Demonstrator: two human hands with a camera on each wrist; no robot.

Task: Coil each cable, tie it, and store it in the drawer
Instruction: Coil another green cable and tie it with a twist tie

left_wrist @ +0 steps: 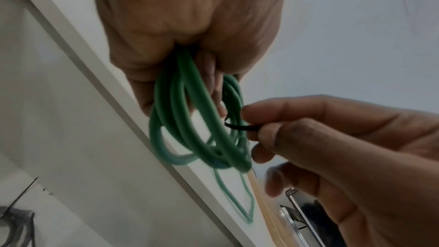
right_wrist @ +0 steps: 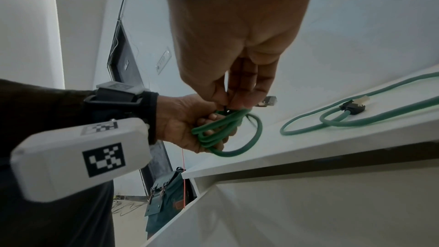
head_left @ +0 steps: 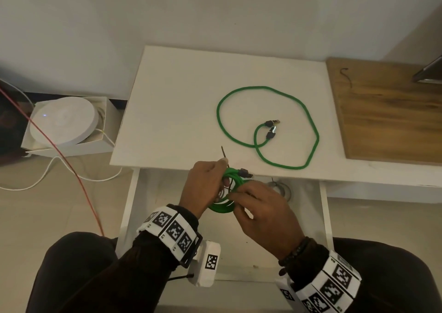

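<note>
My left hand (head_left: 203, 183) grips a coiled green cable (head_left: 222, 208) over the open white drawer (head_left: 162, 193). The coil (left_wrist: 202, 129) hangs in several loops from its fist (left_wrist: 190, 25). My right hand (head_left: 260, 212) pinches a thin black tie (left_wrist: 242, 127) against the bundle (right_wrist: 225, 129). One end of the tie (head_left: 223, 152) sticks up past the left thumb. A second green cable (head_left: 253, 87) lies uncoiled in a wide loop on the white tabletop (head_left: 179, 97), its dark plugs in the middle. It also shows in the right wrist view (right_wrist: 344, 119).
A coiled grey cable (head_left: 282, 188) lies at the back of the drawer. A wooden board (head_left: 387, 116) adjoins the tabletop on the right, with a small black tie (head_left: 346, 76) on it. On the floor to the left are a boxed white round device (head_left: 64, 121) and a red cord (head_left: 71, 164).
</note>
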